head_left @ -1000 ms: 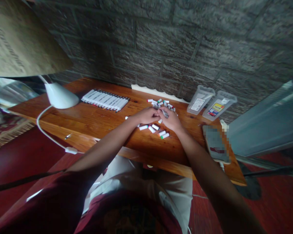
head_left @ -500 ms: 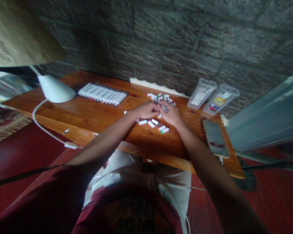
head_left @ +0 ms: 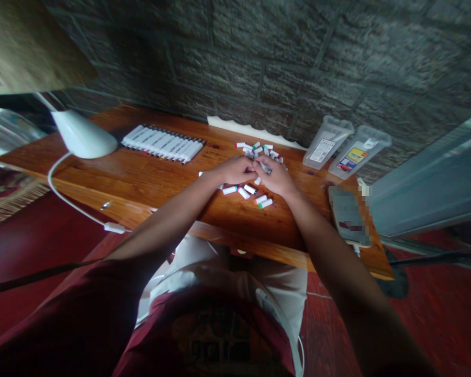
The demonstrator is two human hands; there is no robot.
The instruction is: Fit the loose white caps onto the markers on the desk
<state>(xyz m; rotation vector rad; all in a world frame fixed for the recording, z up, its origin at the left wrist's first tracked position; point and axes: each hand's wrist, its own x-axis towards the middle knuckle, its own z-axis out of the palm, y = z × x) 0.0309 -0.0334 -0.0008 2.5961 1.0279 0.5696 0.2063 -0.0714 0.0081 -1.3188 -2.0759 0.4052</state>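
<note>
the left hand [head_left: 231,170] and right hand [head_left: 273,177] press together at the fingers over the wooden desk [head_left: 149,180]; whether they pinch anything cannot be told. loose white markers [head_left: 244,192] lie just toward the front edge, a heap of markers [head_left: 257,151] just beyond the hands, a tidy marker row [head_left: 163,143] back left, and two clear plastic cases [head_left: 327,142] back right.

The person is wearing a dark maroon short-sleeved T-shirt [head_left: 102,303] with a faded, dark printed graphic [head_left: 212,335] across the chest, just below the desk [head_left: 251,248]. Pale cream trousers [head_left: 282,293] are showing between the shirt and the desk, with a thin white cord [head_left: 298,351] running down over them. The left hand [head_left: 231,170] and right hand [head_left: 275,178] are bare.
</note>
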